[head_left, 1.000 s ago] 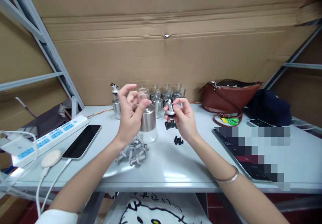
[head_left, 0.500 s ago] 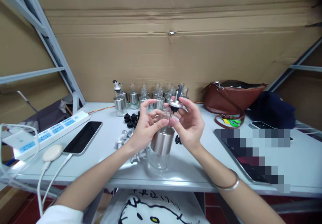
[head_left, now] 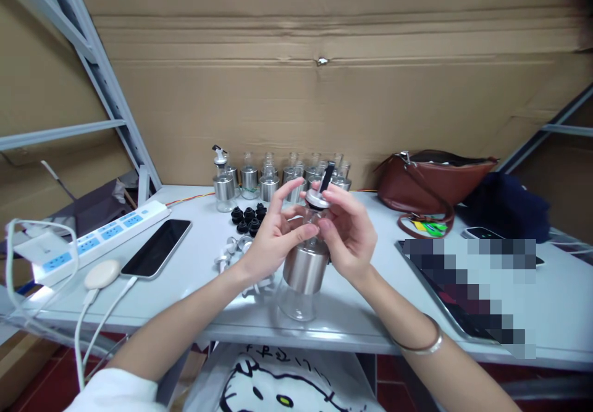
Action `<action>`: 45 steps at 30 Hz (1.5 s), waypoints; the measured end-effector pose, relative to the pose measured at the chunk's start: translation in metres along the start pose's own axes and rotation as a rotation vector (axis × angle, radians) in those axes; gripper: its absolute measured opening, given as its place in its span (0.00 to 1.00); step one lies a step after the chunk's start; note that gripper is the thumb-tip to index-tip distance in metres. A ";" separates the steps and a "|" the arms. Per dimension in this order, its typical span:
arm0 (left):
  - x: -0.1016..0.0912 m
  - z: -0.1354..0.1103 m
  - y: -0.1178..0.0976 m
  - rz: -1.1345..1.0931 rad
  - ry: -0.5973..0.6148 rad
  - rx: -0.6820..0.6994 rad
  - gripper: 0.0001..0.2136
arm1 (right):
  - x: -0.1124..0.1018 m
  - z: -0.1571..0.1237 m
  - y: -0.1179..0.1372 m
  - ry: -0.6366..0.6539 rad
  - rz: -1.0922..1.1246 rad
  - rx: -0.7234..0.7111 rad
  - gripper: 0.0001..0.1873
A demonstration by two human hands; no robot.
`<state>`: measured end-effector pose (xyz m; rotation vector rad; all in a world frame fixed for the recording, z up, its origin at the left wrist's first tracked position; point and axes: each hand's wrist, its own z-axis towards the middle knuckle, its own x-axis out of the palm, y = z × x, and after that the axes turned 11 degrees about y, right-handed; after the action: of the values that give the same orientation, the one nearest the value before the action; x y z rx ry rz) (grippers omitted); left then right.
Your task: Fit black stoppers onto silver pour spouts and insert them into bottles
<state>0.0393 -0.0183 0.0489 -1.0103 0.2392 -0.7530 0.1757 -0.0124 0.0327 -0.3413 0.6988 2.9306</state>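
Note:
A glass bottle (head_left: 304, 270) with a brushed-metal band stands near the table's front edge, leaning slightly. My left hand (head_left: 274, 237) is closed around its neck from the left, thumb across the front. On the mouth of this bottle sits a pour spout (head_left: 318, 199), silver-collared with a black flap. The fingers of my right hand (head_left: 351, 231) grip the spout's collar, while that thumb rests against the neck. Fingers partly hide how far the spout's black stopper is inside. Black stoppers (head_left: 249, 215) and silver spout parts (head_left: 227, 257) lie left of the bottle.
Several similar bottles (head_left: 269, 186) line the back, one capped with a spout (head_left: 220, 155). Left are a phone (head_left: 156, 248), a power strip (head_left: 104, 236) and a round charger (head_left: 102, 274). A brown handbag (head_left: 430, 180) and a pixelated flat device (head_left: 426, 288) are at right.
The spout has come down from just above the bottle onto its mouth, guided by my right hand. My left hand stays on the neck. The view has shifted slightly.

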 end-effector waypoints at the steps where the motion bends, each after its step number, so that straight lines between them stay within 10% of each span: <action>1: 0.000 0.000 0.000 0.004 0.005 0.000 0.28 | 0.000 0.000 0.000 0.000 -0.002 0.004 0.16; 37: 0.003 0.001 0.000 -0.080 -0.128 0.101 0.13 | 0.004 0.005 0.012 -0.003 0.153 0.044 0.06; 45: 0.001 0.001 -0.013 0.245 -0.393 0.260 0.15 | 0.013 0.001 0.007 0.276 0.288 0.159 0.42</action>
<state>0.0345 -0.0217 0.0601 -0.8418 -0.0753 -0.3413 0.1618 -0.0173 0.0328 -0.6910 1.0960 3.0958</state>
